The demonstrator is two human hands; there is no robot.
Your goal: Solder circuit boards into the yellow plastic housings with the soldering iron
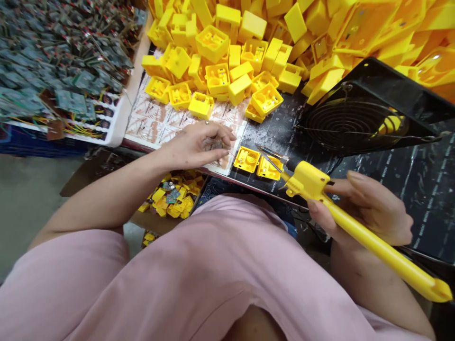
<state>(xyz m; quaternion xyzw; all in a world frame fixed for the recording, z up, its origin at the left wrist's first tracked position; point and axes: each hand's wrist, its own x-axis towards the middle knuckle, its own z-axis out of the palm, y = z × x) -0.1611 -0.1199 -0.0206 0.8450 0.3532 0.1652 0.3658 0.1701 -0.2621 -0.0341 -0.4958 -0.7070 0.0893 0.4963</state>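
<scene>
My right hand is wrapped round a yellow soldering gun with a long yellow handle. Its metal tip points left, over a small open yellow casing on the black mat. A second open casing lies just left of that one, inner side up. My left hand hovers beside this second casing at the table's front edge. Its fingers are loosely curled, with the thumb apart from them, and I see nothing held between them.
A large heap of yellow casings covers the back of the table. A black fan stands at the right. Many circuit boards with wires fill a white tray at the left. Below the edge, a box holds yellow parts.
</scene>
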